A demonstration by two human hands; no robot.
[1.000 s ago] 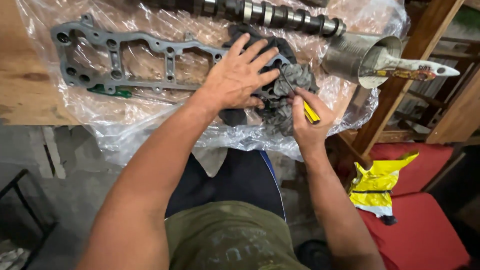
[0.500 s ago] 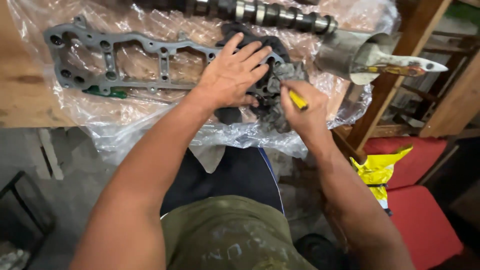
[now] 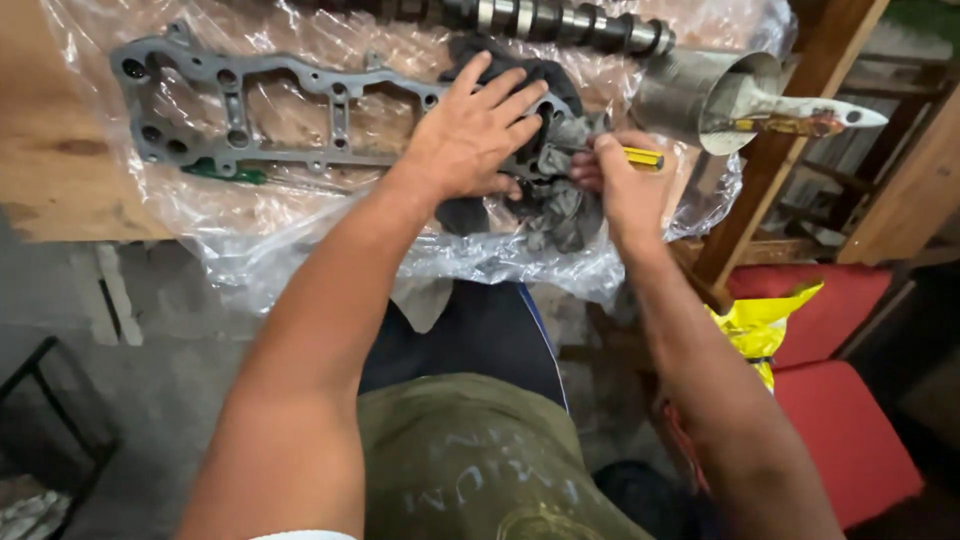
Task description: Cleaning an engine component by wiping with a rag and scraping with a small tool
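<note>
The grey metal frame (image 3: pixel 240 110), a long casting with bolt holes and open windows, lies across the upper left of the frame on a clear plastic sheet (image 3: pixel 300 240) spread over the wooden surface (image 3: pixel 50 170). Its right end sits under the left hand (image 3: pixel 470 135), at upper centre.

The left hand presses flat on that end, fingers (image 3: pixel 510 95) spread and extended, closed on nothing. A dark rag (image 3: pixel 560 210) is bunched beneath and just beside it.

The right hand (image 3: pixel 620 185), right of centre, has its fingers curled tight around a yellow-handled tool (image 3: pixel 640 157). The tip points left into the casting beside the rag; the tip itself is hidden, so the tool type cannot be confirmed.

Recommended practice for this step:
- Keep the left palm weighted so the casting does not slide on the slick plastic.
- Work the tip at a shallow angle, away from the left fingers.
- Use short, controlled strokes to avoid gouging the metal face.

A camshaft (image 3: pixel 540 18) lies along the top edge, and a metal can (image 3: pixel 690 95) holding a brush (image 3: pixel 800 115) stands at upper right, both apart from the work.
</note>
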